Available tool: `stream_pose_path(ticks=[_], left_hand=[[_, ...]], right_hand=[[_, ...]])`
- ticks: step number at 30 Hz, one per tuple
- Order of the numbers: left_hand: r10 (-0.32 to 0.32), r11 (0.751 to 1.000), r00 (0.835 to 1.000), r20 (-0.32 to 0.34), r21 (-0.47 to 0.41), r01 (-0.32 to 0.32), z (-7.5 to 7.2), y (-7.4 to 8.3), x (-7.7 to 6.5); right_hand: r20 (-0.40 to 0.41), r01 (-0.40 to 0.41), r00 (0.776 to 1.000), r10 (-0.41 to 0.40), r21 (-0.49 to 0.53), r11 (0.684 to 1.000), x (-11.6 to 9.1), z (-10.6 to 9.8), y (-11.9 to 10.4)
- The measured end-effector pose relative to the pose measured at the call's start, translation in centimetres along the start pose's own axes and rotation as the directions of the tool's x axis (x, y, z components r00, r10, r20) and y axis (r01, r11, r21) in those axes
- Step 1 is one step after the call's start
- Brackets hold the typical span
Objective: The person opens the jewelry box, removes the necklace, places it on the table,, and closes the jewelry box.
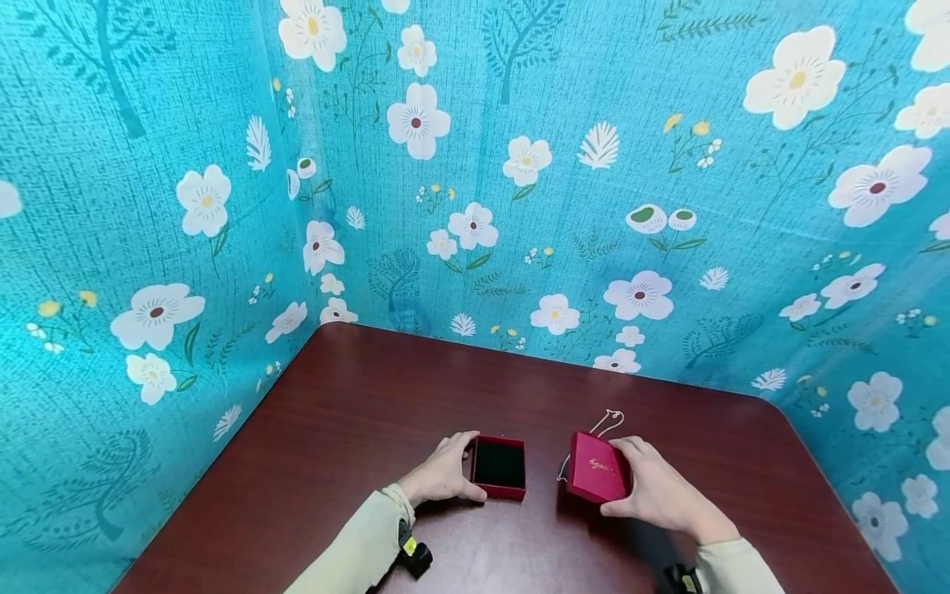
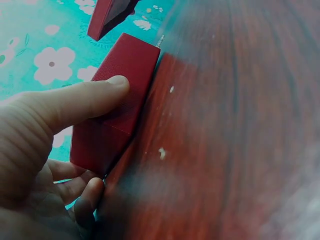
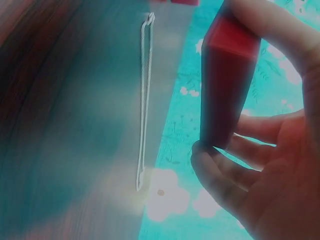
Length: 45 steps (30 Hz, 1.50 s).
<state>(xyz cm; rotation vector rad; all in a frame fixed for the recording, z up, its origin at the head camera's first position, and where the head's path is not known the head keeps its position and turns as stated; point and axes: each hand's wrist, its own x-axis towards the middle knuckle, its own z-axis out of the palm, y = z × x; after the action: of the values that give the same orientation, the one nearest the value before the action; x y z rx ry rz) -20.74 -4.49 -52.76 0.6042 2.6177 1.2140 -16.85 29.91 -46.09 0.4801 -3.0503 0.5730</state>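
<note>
A small red box base (image 1: 503, 492) sits on the table, its open top showing a black insert (image 1: 499, 464). My left hand (image 1: 443, 476) grips the base from its left side, thumb along the near wall and fingers at the far left corner. Slightly tilted and raised off the table, a red lid (image 1: 596, 467) with gold lettering is held at its right side between the thumb and fingers of my right hand (image 1: 663, 488). Beneath the lid lies a thin silver chain necklace (image 3: 140, 177), stretched out on the tabletop; in the head view the lid hides its middle.
The dark reddish-brown table (image 1: 386, 379) has rounded far corners. Close behind it and along its sides hangs a turquoise flowered cloth (image 1: 460, 272). Dark camera bands are on both wrists, with pale sleeves (image 1: 356, 536) behind them.
</note>
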Motion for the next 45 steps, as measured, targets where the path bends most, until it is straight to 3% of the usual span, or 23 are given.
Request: stream_pose_path(ticks=[15,31,45], left_hand=[[0.041,0.999,0.999,-0.020,0.014,-0.040,0.3,-0.5,-0.2],[0.069,0.997,0.997,-0.033,0.030,-0.068,-0.1,-0.3,-0.1],[0.062,0.997,0.998,-0.018,0.035,-0.061,0.3,-0.6,0.3]], right_hand=[[-0.011,0.071,0.997,-0.070,0.031,0.997,1.7,1.3,-3.3],[0.063,0.146,0.987,-0.148,0.044,0.988,4.5,2.9,-6.9],[0.080,0.190,0.978,-0.192,0.028,0.981,5.7,4.3,-8.2]])
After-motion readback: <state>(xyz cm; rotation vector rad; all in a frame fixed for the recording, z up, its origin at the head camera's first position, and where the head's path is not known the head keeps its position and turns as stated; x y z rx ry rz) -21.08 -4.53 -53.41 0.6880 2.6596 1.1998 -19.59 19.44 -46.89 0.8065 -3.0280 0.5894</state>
